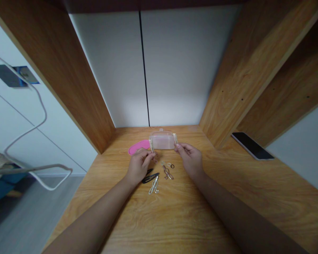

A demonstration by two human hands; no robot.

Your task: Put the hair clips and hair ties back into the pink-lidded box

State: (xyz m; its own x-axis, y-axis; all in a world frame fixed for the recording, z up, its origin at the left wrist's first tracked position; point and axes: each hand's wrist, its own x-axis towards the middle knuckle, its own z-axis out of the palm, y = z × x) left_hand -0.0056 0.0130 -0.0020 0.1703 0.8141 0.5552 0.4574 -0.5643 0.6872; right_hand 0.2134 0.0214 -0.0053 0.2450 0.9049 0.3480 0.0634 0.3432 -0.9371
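My left hand [139, 165] pinches a pale gold hair clip [151, 145], held upright at the left end of a clear plastic box [163, 142]. A similar pale hair clip [175, 138] stands up from the fingers of my right hand [190, 157], by the box's right end. Under and beside my left hand lie black snap hair clips [149, 178], partly hidden. Closer to me rests a whitish clip with a looped outline [154, 186]. A brownish looped clip [168, 172] and several small hair ties [172, 165] lie between my hands.
A pink oval lid [139, 146] lies left of the box. On the right, a phone [253, 145] lies by the wooden upright [228, 106]. A white panel closes the back, and a white cable [42, 102] hangs beyond the left side board.
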